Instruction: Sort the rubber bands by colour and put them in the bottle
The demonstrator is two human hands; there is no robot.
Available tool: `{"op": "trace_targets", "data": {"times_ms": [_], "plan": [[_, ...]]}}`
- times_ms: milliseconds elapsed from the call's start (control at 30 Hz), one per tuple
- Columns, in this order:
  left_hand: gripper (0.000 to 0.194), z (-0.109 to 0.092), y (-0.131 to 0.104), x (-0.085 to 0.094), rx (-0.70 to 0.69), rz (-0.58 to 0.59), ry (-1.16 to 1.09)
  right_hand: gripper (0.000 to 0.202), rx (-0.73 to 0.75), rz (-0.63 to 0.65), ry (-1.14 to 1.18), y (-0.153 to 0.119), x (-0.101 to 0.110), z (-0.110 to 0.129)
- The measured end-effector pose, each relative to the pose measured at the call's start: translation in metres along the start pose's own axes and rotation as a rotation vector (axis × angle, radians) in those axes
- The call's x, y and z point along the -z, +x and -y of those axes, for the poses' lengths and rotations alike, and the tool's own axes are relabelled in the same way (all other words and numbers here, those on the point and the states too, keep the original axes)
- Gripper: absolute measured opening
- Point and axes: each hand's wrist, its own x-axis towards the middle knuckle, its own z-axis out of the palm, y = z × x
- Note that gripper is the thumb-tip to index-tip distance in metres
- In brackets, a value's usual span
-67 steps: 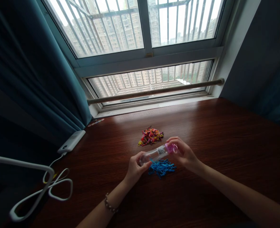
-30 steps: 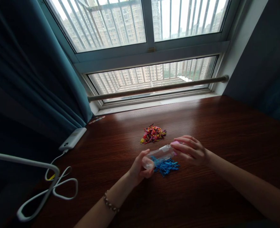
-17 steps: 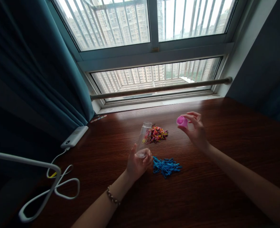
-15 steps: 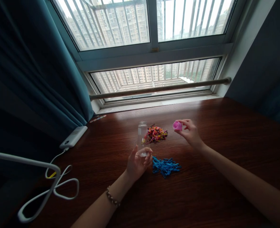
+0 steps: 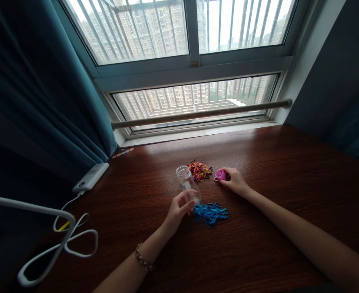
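A clear bottle with an uncapped mouth is tilted, its base held in the closed fingers of my left hand. Between the thumb and fingers of my right hand is a pink cap, low over the table or touching it; I cannot tell which. A pile of multicoloured bands lies between the bottle's mouth and the cap. Just right of my left fingertips is a pile of blue bands.
The brown wooden table runs back to a window with a rail. At the left are a white power bank, a looping white cable and a blue curtain.
My right hand has lowered the pink cap toward the table, slightly leftward. In my left hand the bottle has tipped, its mouth now lower and turned toward me. The view has shifted slightly.
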Motion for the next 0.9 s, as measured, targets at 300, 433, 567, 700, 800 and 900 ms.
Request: {"op": "trace_targets", "data": {"times_ms": [300,433,567,700,800,900], "plan": [[0.042,-0.012,-0.005,-0.010,-0.024,0.015,0.144,0.039,0.003,0.207,0.111,0.010,0.033,-0.014],[0.042,-0.013,-0.006,-0.012,-0.024,0.017,0.150,0.033,0.109,0.251,0.118,0.009,0.035,-0.016],[0.045,-0.012,-0.007,-0.013,-0.033,0.018,0.154,0.038,0.166,0.204,0.039,0.007,0.023,-0.020],[0.050,-0.006,-0.007,-0.012,-0.052,0.000,0.205,0.047,0.207,0.138,-0.070,0.006,0.023,-0.017],[0.052,0.000,-0.009,-0.012,-0.072,-0.062,0.301,0.059,0.299,0.065,-0.039,0.002,0.038,0.010],[0.052,0.001,-0.011,-0.014,-0.131,-0.084,0.404,0.075,0.443,0.178,0.165,-0.015,0.050,0.055]]}}
